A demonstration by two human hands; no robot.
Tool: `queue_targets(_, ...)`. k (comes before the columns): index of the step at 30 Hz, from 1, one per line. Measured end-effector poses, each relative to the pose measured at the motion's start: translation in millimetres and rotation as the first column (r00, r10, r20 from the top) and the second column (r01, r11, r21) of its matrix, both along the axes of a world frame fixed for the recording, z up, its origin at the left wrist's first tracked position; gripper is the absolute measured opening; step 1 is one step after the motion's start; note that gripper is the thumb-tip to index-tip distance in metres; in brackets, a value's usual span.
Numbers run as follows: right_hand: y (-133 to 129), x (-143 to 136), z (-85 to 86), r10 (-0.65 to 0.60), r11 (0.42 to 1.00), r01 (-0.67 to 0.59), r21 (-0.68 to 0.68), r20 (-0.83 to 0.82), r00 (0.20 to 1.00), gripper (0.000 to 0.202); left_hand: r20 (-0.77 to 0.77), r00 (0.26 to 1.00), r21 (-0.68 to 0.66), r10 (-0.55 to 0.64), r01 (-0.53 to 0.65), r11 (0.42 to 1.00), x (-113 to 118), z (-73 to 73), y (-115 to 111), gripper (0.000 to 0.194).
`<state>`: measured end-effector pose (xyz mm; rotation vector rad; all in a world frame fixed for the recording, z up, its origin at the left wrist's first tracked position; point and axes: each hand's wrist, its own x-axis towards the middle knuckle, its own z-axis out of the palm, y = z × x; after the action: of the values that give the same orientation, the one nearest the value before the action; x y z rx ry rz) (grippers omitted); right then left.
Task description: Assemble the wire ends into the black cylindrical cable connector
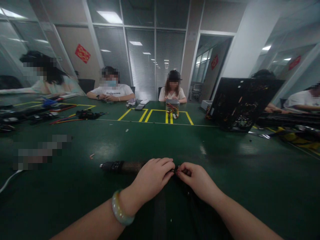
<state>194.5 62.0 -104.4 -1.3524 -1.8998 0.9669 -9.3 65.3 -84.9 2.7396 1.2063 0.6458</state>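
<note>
On the green table in front of me lies a dark cylindrical part (131, 167), with black ringed collars and a small silvery tip at its left end. My left hand (156, 170), with a bracelet on the wrist, is closed over its right end and hides that section. Right beside it, my right hand (188, 173) is closed in a pinch, thumb against index finger. The fingertips of both hands almost meet, and what lies between them is too small to make out. Below my right hand a dark, cable-like length (188, 193) trails toward me.
Wires and black parts (87, 114) lie at the far left, with a blurred-out object (45, 151) and its white cord nearer. A large black panel (243, 103) stands at right. Across the table, a co-worker (172, 91) sits behind a grey box with wires (173, 105).
</note>
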Motion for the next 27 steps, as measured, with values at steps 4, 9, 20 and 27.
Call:
queue_targets(4,0.1,-0.1,-0.5,0.004,1.000,-0.005,-0.006,-0.019,1.000,0.007,0.009,1.000,-0.006,-0.005,0.005,1.000,-1.0,-2.1,0.6,0.006)
queue_targets(9,-0.6,0.1,0.2,0.008,1.000,-0.008,-0.010,-0.022,1.000,0.008,0.020,1.000,-0.010,0.000,0.000,1.000,-1.6,-3.7,1.0,0.015)
queue_targets(20,-1.6,0.2,2.1,0.002,1.000,-0.002,-0.022,0.002,1.000,0.008,0.026,1.000,-0.004,0.008,-0.008,1.000,-1.3,-3.4,-0.2,0.009)
queue_targets(27,-0.4,-0.4,1.0,0.009,1.000,-0.009,-0.008,-0.009,1.000,0.008,0.010,1.000,-0.012,-0.007,0.007,1.000,-0.5,-2.8,0.4,0.014)
